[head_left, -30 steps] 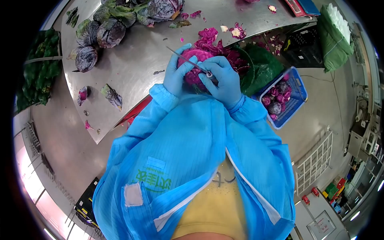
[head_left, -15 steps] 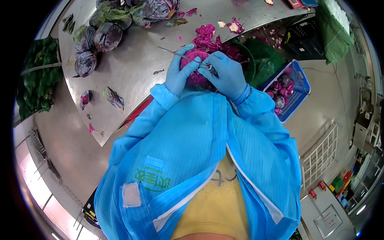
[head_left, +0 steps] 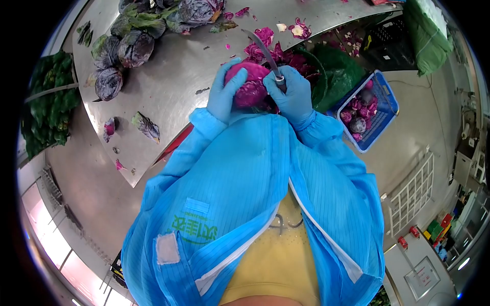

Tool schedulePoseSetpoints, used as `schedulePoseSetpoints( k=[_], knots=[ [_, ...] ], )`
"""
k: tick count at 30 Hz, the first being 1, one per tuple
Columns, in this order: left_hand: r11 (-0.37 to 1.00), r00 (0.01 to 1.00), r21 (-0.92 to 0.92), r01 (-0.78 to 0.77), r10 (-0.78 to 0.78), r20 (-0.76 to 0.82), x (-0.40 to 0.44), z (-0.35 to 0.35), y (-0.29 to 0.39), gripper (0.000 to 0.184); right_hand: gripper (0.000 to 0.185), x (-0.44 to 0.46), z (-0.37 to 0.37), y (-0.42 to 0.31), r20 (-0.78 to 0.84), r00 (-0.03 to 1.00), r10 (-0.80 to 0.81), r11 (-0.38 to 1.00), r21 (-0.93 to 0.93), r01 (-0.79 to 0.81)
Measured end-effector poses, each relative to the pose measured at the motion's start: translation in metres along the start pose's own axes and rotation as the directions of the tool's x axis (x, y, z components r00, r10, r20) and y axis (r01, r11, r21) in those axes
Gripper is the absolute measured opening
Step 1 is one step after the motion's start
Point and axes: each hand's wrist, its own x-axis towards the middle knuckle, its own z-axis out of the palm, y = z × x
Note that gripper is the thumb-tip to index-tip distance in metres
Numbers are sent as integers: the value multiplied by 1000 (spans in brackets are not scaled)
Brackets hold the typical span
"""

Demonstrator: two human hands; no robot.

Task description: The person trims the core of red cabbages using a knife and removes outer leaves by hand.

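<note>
A peeled, bright purple red cabbage [head_left: 251, 86] rests in my left hand [head_left: 222, 94], the blue-gloved fingers wrapped along its left side. My right hand [head_left: 292, 94], also gloved in blue, grips a knife [head_left: 265, 51] by its handle. The curved blade points up and to the left, standing apart from the cabbage's top. Just beyond both hands lie loose purple cabbage leaves [head_left: 265, 36] at the table edge. More leaves sit in a green mesh bag [head_left: 320, 81] to the right of my right hand.
Several dark, untrimmed cabbages [head_left: 137, 47] lie at the far left of the steel table [head_left: 173, 76]. A blue crate [head_left: 390, 104] with trimmed cabbages stands on the floor at right. A black crate [head_left: 390, 43] and a green sack [head_left: 426, 41] are behind it. Filled green net bags [head_left: 48, 102] stand at left.
The knife has swung from lying across the cabbage to pointing upward, away from it. My right hand has shifted slightly off the cabbage, which now shows more of its surface.
</note>
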Motion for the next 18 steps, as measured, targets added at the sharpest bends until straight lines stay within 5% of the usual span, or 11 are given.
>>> schedulePoseSetpoints(
  k=[2, 4, 6, 10, 12, 16, 18],
  knots=[
    [990, 996, -125, 63, -71, -61, -2, 3, 10, 51, 20, -3, 1, 4, 1, 1000, 25, 999, -33, -24],
    [990, 995, -126, 67, -75, -59, -3, 5, 16, 50, 21, -7, 6, -1, -146, 977, 153, 960, 259, -111],
    [982, 996, -175, 68, -76, -38, -2, 5, 17, 48, 27, -5, 5, -6, -163, 941, 298, 908, 354, -226],
    [984, 997, -164, 74, -78, -16, -1, 3, 10, 47, 43, 0, 4, -17, -197, 980, 36, 955, 294, 24],
    [992, 1000, -123, 19, -21, -18, 1, 1, 4, 46, 43, 3, -1, -27, -88, 984, -156, 986, 50, 161],
    [982, 999, -182, 38, -44, -25, 2, 4, 4, 48, 39, -2, 14, -11, -85, 975, -207, 978, -47, 204],
    [999, 996, -18, -49, 47, -82, 4, 2, 1, 51, 38, -4, 13, -8, -82, 977, -199, 980, -32, 197]
  ],
)
